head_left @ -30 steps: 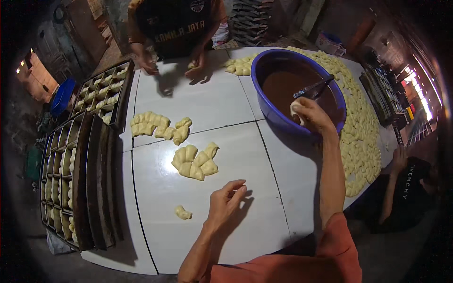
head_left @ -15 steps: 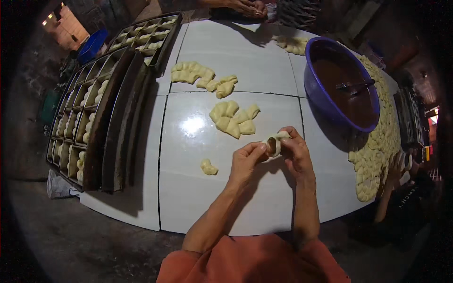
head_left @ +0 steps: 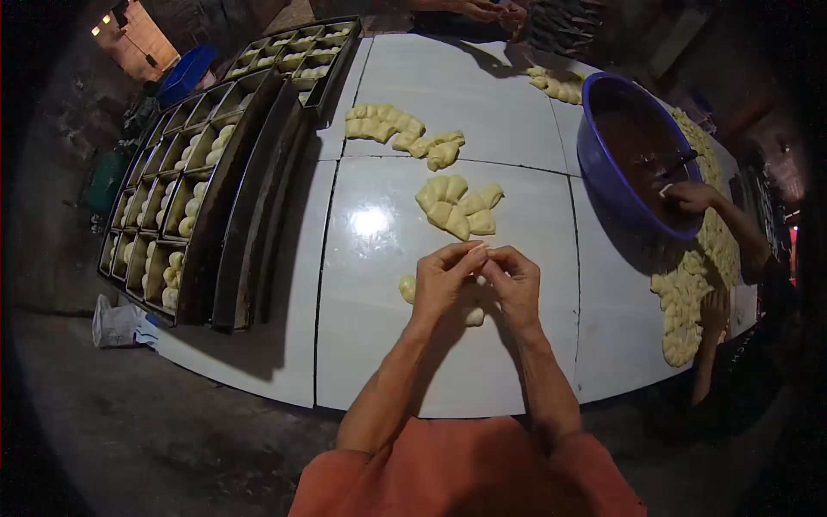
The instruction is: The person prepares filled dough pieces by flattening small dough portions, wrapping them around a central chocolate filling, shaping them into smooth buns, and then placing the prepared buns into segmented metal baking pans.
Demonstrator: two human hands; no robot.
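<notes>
Pinching a small piece of pale, soft dough (head_left: 479,248) between the fingertips of the bare left hand (head_left: 439,280) and the bare right hand (head_left: 519,289), brought close together over the glossy white tiled table (head_left: 362,258). Hiding most of that piece behind the fingers, so impossible to tell its full shape. Showing also a pale rounded bit of dough (head_left: 473,317) beneath the hands, without revealing whether joined to the held piece or lying loose.

Having just beside the left hand a small yellowish dough lump (head_left: 407,288), partly covered. Facing, just beyond the fingertips, a fan-shaped cluster of plump yellowish dough pieces (head_left: 455,204), and farther off a longer curved row of similar pieces (head_left: 379,123).

Flanked on the right by a round purple plastic basin (head_left: 603,202) of brown mixture (head_left: 629,133), with a co-worker's hand (head_left: 689,196) reaching in over the rim. Bordered beyond that by a broad spread of yellowish dough pieces (head_left: 685,314).

Flanked on the left by a dark metal compartmented tray (head_left: 226,198) bearing pale dough balls (head_left: 189,209), with another dark gridded metal tray (head_left: 343,69) behind.
</notes>
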